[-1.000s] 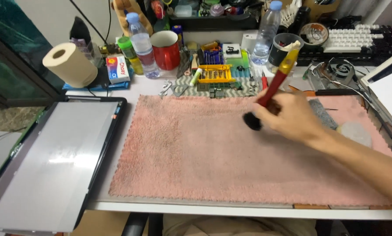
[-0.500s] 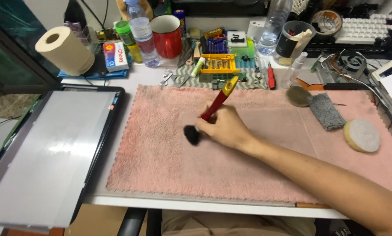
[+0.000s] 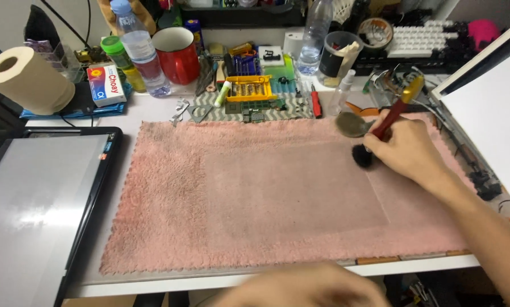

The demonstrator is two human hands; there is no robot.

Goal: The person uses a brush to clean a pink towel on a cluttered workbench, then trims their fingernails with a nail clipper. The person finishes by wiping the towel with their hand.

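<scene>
Your right hand [image 3: 405, 150] is closed around a red-handled brush [image 3: 386, 125] with a gold end cap, its black bristles pressed onto the right side of a pink towel [image 3: 255, 199] spread over the white worktop [image 3: 152, 108]. Your left hand [image 3: 306, 290] shows only as a blur at the bottom edge; I cannot tell whether it is open or holding anything.

Just beside the bristles lies a round grey-green disc [image 3: 351, 124] at the towel's back edge. Behind it stand a small clear bottle [image 3: 341, 96], a red screwdriver [image 3: 315, 105] and a yellow bit case [image 3: 249, 88]. A flat screen panel [image 3: 33, 210] lies left of the towel.

A wide stroke could flick the disc off the towel or tip the small bottle, and dust swept leftward might land on the panel.

Half a second ago the brush worked the towel's left-centre; now it has crossed to the right side, near the disc. A second ago it was on the right too.
</scene>
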